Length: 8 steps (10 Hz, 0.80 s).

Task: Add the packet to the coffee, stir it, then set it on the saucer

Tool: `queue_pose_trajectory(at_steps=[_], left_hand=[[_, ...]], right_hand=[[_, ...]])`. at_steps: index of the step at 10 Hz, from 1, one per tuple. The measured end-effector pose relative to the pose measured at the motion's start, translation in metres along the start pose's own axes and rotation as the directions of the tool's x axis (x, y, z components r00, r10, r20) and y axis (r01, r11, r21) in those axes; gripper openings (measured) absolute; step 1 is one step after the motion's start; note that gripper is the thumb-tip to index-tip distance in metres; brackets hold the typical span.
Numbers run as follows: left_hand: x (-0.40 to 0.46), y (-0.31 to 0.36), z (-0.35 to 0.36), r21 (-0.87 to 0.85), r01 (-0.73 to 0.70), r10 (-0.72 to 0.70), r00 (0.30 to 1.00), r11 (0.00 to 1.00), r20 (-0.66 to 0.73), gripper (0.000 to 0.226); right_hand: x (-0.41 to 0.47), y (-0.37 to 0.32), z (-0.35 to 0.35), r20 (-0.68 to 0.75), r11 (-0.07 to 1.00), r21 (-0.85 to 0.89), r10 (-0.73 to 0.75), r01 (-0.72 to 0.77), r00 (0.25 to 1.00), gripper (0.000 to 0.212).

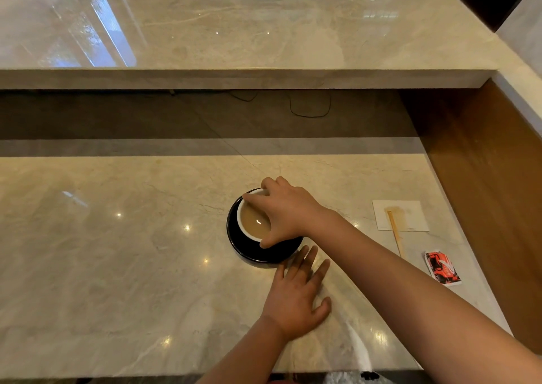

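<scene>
A cup point(249, 231) with a white inside holds light brown coffee point(253, 222) and stands on a black saucer point(234, 241) on the marble counter. My right hand point(286, 210) grips the cup from above, fingers over its far rim and thumb at its near side. Flat on the counter just in front of the saucer lies my left hand point(296, 292), fingers spread and tips touching the saucer's edge. A red and black packet point(441, 268) lies at the right. A wooden stir stick point(394, 232) rests partly on a white napkin point(400, 215).
A raised marble ledge point(234, 78) runs across behind the counter with a dark gap below it. A wooden wall panel point(481, 184) closes the right side. The counter's front edge point(205, 373) is near the bottom.
</scene>
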<state>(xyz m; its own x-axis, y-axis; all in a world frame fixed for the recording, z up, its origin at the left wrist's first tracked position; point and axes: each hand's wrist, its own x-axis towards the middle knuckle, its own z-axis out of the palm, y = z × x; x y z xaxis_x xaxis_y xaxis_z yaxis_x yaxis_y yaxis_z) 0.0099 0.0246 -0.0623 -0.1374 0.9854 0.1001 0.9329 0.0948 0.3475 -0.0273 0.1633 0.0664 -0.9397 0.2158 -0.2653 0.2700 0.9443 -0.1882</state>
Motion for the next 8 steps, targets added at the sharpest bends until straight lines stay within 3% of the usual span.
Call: queue_pose_trajectory(at_steps=[6,8], left_hand=[[0.000,0.000,0.003,0.043,-0.020,0.022,0.999,0.999,-0.035,0.061],[0.000,0.002,0.006,0.018,0.007,-0.007,1.000,1.000,-0.013,0.061]], right_hand=[[-0.016,0.001,0.003,-0.024,0.994,0.090,0.058,-0.056,0.998,0.094],[-0.032,0.005,-0.002,-0.081,0.981,0.125,0.157,-0.146,0.984,0.071]])
